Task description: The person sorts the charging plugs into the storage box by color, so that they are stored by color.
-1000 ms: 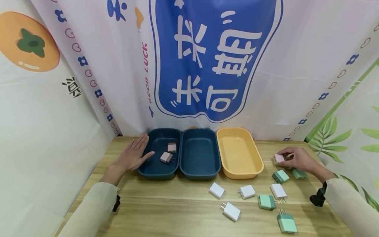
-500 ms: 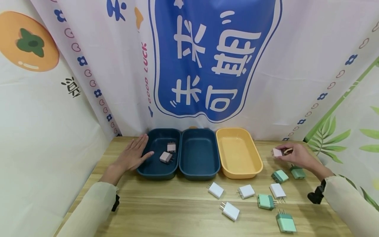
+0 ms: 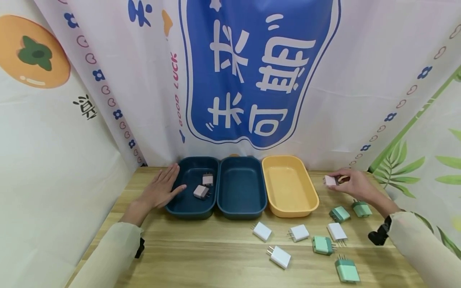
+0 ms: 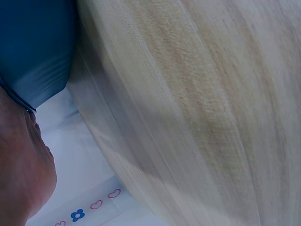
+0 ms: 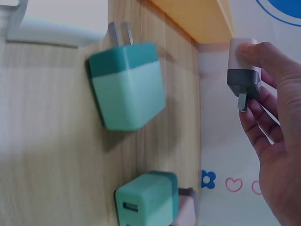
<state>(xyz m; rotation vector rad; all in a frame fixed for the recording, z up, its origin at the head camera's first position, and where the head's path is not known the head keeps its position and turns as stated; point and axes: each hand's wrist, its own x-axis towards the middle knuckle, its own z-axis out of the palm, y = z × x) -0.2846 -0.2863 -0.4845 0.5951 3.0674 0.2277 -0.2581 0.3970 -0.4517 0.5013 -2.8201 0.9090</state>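
Note:
My right hand [image 3: 354,186] pinches a pink plug-in charger with a dark grey prong end [image 5: 242,56] between thumb and fingers, to the right of the yellow bin [image 3: 315,196]. In the right wrist view its metal prongs point down. My left hand [image 3: 162,190] rests with straight fingers on the left rim of the left blue bin [image 3: 192,215], the thumb reaching over its inside. Two pink-and-grey chargers lie in that bin, one charger [image 3: 207,180] behind the other charger [image 3: 201,191]. In the left wrist view only part of the left hand [image 4: 26,165] shows.
The middle blue bin [image 3: 242,215] stands between the other two. Several white chargers [image 3: 279,257] and green chargers [image 3: 347,271] lie on the wooden table [image 3: 201,260] in front and to the right. Another pink charger [image 5: 186,209] lies partly hidden behind a green one. A printed curtain [image 3: 151,100] hangs behind.
My right hand has moved left and slightly back with the pink charger, closer to the yellow bin, uncovering more of a green charger. The left hand stays in place.

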